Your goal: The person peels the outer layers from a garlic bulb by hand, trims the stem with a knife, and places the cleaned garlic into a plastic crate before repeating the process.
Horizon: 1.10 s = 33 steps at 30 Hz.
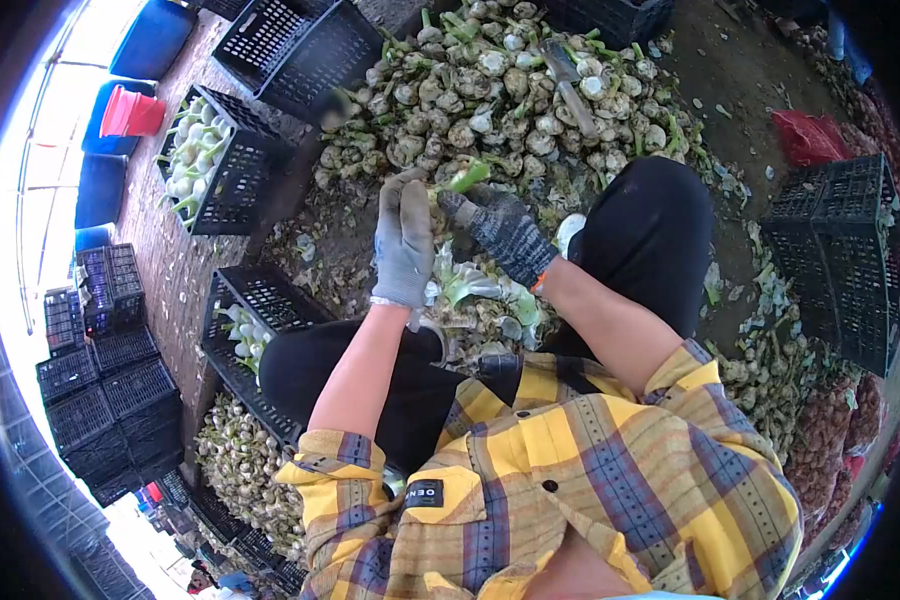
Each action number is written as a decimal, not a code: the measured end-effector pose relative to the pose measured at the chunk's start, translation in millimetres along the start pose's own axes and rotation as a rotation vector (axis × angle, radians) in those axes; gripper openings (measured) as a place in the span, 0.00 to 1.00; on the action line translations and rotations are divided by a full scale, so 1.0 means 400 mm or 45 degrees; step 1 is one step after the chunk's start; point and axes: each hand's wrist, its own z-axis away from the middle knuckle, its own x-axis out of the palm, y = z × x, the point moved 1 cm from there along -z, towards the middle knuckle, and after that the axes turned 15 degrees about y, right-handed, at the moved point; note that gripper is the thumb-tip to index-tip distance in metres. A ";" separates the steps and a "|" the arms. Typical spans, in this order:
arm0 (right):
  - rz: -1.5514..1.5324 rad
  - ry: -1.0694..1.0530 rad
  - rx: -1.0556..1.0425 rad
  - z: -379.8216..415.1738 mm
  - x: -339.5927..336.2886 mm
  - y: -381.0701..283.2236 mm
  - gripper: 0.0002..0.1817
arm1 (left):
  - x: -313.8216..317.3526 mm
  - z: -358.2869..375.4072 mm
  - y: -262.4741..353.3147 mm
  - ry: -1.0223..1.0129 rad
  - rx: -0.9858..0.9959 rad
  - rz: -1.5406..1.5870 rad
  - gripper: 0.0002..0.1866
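Note:
My left hand (404, 245), in a pale grey coated glove, holds a garlic bulb with a cut green stem (469, 175) pointing up and right. Most of the bulb is hidden by the fingers. My right hand (505, 230), in a dark knitted glove with an orange cuff edge, has its fingers closed against the bulb from the right. Beyond both hands spreads a large heap of unpeeled garlic bulbs (500, 95) with short stems. On that heap lies a knife (576, 106) with a light handle. Loose peeled skins and leaves (470, 285) cover the ground below my hands.
A black crate (232, 185) of clean white garlic stands at the left. Another crate (260, 300), partly filled, is beside my left knee. Black crates (835, 250) stand at the right, near a red bag (810, 138). Stacked crates (120, 410) and blue bins line the left side.

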 end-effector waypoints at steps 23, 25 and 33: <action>0.458 0.068 -0.420 -0.014 0.015 0.097 0.17 | -0.039 0.048 0.005 -0.007 -0.970 0.320 0.23; 0.471 0.100 -0.408 -0.025 0.014 0.099 0.17 | -0.028 0.052 -0.013 0.043 -0.800 0.146 0.25; 0.318 0.184 -0.427 0.002 0.018 0.054 0.13 | -0.048 0.043 -0.026 -0.081 -1.109 0.413 0.21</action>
